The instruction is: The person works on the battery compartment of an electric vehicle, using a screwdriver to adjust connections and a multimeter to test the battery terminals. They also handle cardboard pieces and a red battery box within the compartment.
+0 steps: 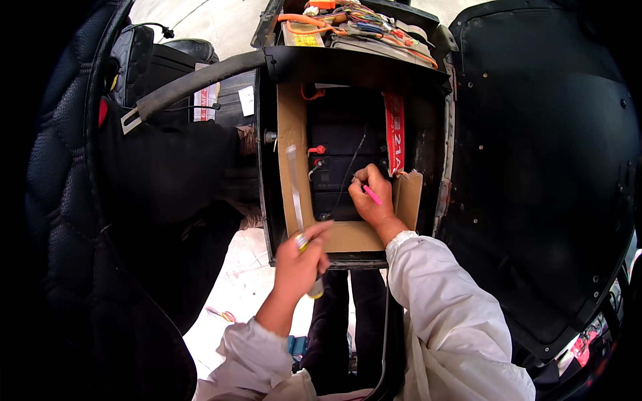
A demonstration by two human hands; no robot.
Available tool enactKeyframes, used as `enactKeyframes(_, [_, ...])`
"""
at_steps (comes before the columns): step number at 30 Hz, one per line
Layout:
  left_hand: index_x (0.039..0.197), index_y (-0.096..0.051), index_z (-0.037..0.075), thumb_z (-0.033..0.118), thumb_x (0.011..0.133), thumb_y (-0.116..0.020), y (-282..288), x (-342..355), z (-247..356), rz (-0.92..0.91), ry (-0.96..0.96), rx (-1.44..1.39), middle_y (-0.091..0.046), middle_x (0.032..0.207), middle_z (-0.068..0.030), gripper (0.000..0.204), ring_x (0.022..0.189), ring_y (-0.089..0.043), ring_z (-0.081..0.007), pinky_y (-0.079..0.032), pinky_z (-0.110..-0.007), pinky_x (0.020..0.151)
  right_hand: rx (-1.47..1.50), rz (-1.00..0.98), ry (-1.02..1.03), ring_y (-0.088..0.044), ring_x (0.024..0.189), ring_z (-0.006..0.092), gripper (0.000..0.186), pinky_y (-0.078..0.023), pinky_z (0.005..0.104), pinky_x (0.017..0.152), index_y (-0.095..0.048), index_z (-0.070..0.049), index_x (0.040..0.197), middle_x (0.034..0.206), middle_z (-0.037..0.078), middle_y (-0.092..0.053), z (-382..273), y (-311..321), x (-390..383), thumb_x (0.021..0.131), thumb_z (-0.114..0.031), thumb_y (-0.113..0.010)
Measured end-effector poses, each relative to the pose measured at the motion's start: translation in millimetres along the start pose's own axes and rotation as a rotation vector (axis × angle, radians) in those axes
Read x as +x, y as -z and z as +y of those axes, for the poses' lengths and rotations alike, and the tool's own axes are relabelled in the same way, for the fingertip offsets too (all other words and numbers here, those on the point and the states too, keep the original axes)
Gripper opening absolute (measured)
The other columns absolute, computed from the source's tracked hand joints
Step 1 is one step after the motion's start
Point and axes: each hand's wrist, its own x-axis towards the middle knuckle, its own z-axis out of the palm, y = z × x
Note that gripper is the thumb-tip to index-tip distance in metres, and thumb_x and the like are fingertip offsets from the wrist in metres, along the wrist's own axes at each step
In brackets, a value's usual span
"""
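My left hand [299, 262] is closed around a tool with a grey and yellow handle [315, 289]. A long silver shaft [294, 184], blurred, runs up from it along the cardboard lining [291, 120]. My right hand [372, 199] is inside the black box [264, 200], over dark batteries [334, 175]. Its fingers pinch a slim pink stick [372, 194] that looks like a pen; its tip is hidden. A thin dark wire [354, 157] runs close to those fingers. Red-covered terminals [317, 150] sit at the batteries' left side.
A red printed strip [394, 134] lies along the box's right wall. Bundled orange and coloured wires [374, 27] sit beyond the far edge. A grey sleeved bar [194, 83] extends left. A large black panel [542, 167] stands at right, a quilted black seat [60, 200] at left.
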Motion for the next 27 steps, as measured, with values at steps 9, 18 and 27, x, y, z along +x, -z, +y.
enactKeyframes(9, [0.131,-0.059,0.001,0.016,0.083,-0.045,-11.5,89.3,-33.6,-0.304,0.045,-0.418,-0.048,0.145,-0.0134,0.052,0.140,-0.035,-0.0173,-0.028,-0.034,0.113,-0.073,-0.001,-0.019,-0.070,0.080,0.0250,0.013,-0.055,0.0339,0.070,-0.053,0.000,0.087,0.084,0.015,-0.069,3.9,5.1,0.0,0.082,-0.003,-0.064])
enactKeyframes(18, [0.133,-0.061,0.008,0.018,0.082,-0.045,-7.8,96.4,-38.8,-0.293,-0.043,-0.290,-0.022,0.158,-0.0259,0.055,0.151,-0.013,-0.0228,-0.011,-0.034,0.118,-0.063,-0.045,0.046,-0.070,0.080,0.0264,0.012,-0.055,0.0336,0.072,-0.053,-0.001,0.089,0.084,0.015,-0.068,3.4,-0.2,-2.5,0.083,0.001,-0.063])
enactKeyframes(27, [0.125,-0.066,0.005,0.021,0.082,-0.042,-4.7,99.6,-44.2,-0.239,-0.073,-0.196,-0.030,0.155,-0.0247,0.052,0.148,-0.022,-0.0252,-0.014,-0.035,0.117,-0.103,-0.017,0.045,-0.065,0.080,0.0387,0.016,-0.052,0.0408,0.068,-0.051,0.000,0.086,0.083,0.019,-0.064,5.2,-1.2,-1.5,0.078,0.000,-0.065])
